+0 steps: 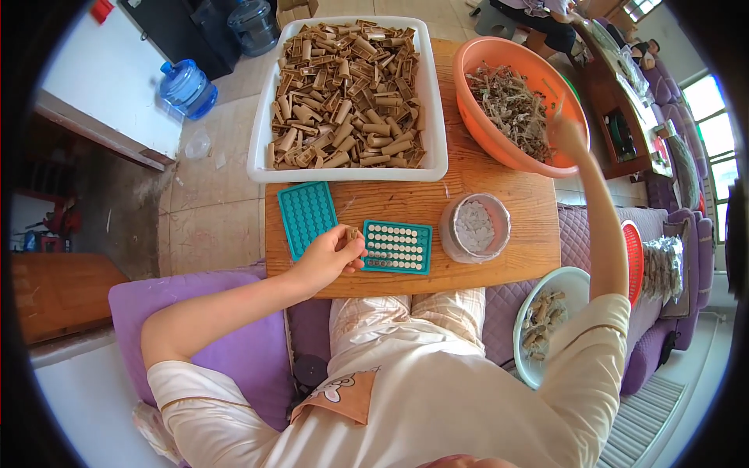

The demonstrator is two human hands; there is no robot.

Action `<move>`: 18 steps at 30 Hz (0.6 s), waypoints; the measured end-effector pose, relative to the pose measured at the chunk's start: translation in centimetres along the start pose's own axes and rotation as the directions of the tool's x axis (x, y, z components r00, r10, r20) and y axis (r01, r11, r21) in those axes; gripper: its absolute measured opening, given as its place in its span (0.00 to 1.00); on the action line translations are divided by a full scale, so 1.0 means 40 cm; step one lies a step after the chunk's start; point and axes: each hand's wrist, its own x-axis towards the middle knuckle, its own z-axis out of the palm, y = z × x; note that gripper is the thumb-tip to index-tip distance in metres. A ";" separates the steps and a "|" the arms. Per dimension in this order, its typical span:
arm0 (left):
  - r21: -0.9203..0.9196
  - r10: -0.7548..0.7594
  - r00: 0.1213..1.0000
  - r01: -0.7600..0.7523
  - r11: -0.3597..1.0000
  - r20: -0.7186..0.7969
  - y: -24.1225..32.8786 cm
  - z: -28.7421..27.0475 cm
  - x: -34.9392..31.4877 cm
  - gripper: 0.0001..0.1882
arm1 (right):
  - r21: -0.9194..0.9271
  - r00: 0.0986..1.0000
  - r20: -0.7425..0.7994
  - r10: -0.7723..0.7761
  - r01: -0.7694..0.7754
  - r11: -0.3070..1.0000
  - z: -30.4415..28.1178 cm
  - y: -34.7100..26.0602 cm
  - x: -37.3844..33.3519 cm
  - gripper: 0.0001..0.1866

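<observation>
My left hand (334, 254) is closed in a pinch on a small brown plastic piece (353, 232). It is beside a teal tray (399, 269) holding rows of round white discs, a few of them darker at its near left corner. A second teal tray (306, 214) with round hollows lies tilted behind the hand. My right hand (568, 134) reaches over the right side of an orange basin (477, 109). Thin, tangled greyish-brown strips (507, 105) fill that basin. The right fingers are blurred, so what they hold, if anything, cannot be made out.
A white tub (257, 148) heaped with curved brown pieces (343, 93) covers the wooden table's (359, 201) far left. A round container (476, 230) of whitish bits stands near the right edge. Beside me, a pale green basin (573, 285) holds brown pieces. Another person (538, 12) sits beyond.
</observation>
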 end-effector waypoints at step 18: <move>-0.064 -0.061 0.997 0.064 0.996 0.045 0.005 0.008 -0.034 0.11 | 0.387 0.898 -0.333 0.287 -0.147 0.910 -0.070 -0.150 -0.017 0.13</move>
